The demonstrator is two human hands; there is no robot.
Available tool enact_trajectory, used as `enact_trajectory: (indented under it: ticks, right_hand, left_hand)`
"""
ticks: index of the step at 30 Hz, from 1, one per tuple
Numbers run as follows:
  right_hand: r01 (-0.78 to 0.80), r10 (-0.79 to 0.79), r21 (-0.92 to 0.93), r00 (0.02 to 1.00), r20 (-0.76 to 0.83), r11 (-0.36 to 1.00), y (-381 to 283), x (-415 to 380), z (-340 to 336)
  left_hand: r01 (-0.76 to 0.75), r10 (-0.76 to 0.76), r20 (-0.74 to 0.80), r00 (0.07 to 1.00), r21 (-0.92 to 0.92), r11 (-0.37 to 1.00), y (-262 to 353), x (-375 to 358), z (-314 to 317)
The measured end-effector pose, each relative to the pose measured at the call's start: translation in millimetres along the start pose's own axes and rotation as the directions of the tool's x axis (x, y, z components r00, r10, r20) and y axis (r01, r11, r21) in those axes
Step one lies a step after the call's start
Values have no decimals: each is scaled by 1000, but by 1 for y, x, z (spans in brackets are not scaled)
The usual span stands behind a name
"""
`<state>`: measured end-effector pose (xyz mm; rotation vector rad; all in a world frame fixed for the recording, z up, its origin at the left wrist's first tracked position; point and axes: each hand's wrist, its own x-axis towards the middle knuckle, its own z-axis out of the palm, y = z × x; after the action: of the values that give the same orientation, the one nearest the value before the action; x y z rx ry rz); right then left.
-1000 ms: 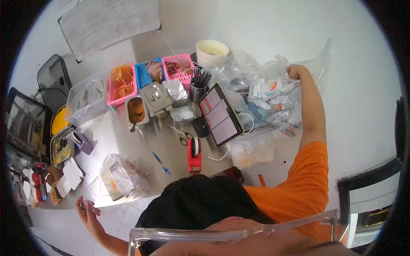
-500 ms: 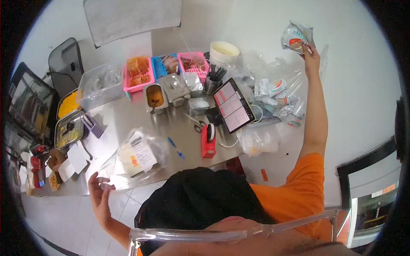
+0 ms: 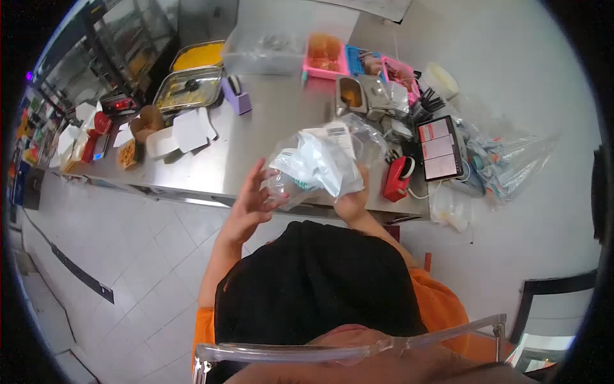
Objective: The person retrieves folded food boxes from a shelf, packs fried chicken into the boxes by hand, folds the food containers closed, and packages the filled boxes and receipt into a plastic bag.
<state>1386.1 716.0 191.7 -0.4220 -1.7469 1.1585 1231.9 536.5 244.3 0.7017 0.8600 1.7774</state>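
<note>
My right hand is closed on a silvery-white packet over the front edge of the steel table. Just left of it, my left hand has its fingers apart, close to the edge of a clear plastic bag. The bag lies beneath and around the packet, with a printed white label showing behind. To the right of my right hand stands a red tape dispenser. A tablet with red and white panels leans beyond it.
Pink baskets and metal containers line the table's back. Trays of yellow food stand at the back left, near a purple holder. White cartons lie at left. Plastic-wrapped packets are at far right.
The view has turned left. My right hand has come from the far upper right to the table's front with the packet. My left hand is now nearer the bag.
</note>
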Motion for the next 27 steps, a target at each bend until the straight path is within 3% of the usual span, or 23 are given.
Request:
enact_trajectory:
  ticks: [2,6,9,13,19,23,26,27]
  right_hand:
    - [383,-365,-218,923,121,897,-6,-17,2]
    - [343,-153,-242,806,571,908,-17,-14,-40]
    - [418,-109,-305,721,685,855,-41,2,-41]
    - [410,-158,-369,819,552,834,-26,20,-29]
    - [222,-57,-421,927,370,880,-1,55,-20]
    - [-94,121,-200,984,128,975,5,53,-2]
    - [161,-47,-425,963,265,891,-42,47,-2]
    - [90,51,-395,942,332,914,-54,49,-5]
  left_hand:
    - [31,-32,-55,998,-28,999,0,-1,-13]
    - [31,-31,-28,999,20,999,11,-1,-23]
    - [37,-40,85,996,42,998,9,1,-24]
    - [-39,40,113,993,-14,999,6,11,-18]
    - [-81,93,128,987,-90,993,9,28,-12]
    - [-118,121,112,986,-33,992,8,33,-2]
    - [-127,125,98,987,13,992,11,30,2]
    - [-118,115,91,989,26,993,11,26,4]
